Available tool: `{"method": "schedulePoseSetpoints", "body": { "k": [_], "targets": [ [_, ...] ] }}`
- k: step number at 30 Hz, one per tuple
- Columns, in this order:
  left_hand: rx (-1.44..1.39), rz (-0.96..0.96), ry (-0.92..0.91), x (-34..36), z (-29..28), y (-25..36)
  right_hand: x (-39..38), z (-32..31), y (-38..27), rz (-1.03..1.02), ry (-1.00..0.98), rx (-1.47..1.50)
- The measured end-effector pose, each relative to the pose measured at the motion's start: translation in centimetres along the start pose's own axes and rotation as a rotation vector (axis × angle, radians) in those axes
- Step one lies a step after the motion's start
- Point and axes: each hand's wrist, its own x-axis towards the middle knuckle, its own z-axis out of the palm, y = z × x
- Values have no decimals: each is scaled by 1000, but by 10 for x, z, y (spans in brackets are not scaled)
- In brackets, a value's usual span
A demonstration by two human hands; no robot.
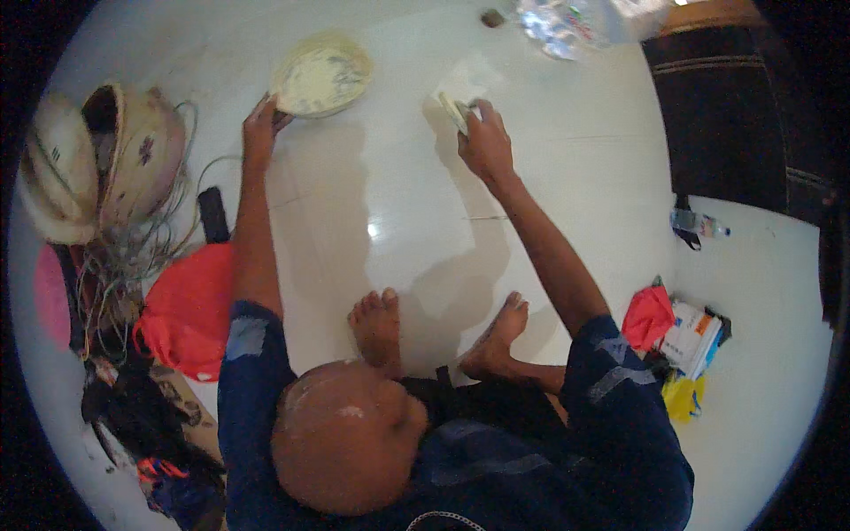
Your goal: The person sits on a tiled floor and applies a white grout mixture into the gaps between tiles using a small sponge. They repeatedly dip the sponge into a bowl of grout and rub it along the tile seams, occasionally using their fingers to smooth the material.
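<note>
My left hand point(263, 126), at the upper left, is closed on the near left rim of a round, shallow, pale yellow basket-like piece point(325, 74). Its surface has greyish marks, and blur hides its exact make. Across from it my right hand point(485, 137) is closed on a small pale yellow strip-like piece point(453, 110), whose kind I cannot make out. A wide gap of pale floor point(398, 159) lies between the hands.
At left are round woven baskets point(146, 150), loose strands point(124, 265), a black phone-like object point(213, 214) and a red bag point(190, 310). Right, a dark cabinet point(722, 124), a plastic bottle point(699, 223) and a red cloth point(648, 317). Clear plastic point(558, 26) lies at the far side.
</note>
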Motion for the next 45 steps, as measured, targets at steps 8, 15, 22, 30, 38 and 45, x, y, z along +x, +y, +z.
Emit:
{"method": "schedulePoseSetpoints", "body": {
  "k": [8,15,22,30,38,45],
  "targets": [
    [97,1,-47,4,4,-4,-105,29,27,600,-171,3],
    [113,-38,-13,6,9,-6,-121,86,-92,220,-328,223],
    [147,-33,48,2,22,-1,-98,38,-119,-173,-570,523],
    [326,-56,-161,-25,42,-3,-53,-58,-31,-330,-464,462],
    [640,38,-347,-27,123,-5,35,-35,26,-148,-211,492],
    [437,-171,-235,-34,139,0,67,-34,37,-23,-333,314]
  ]
}}
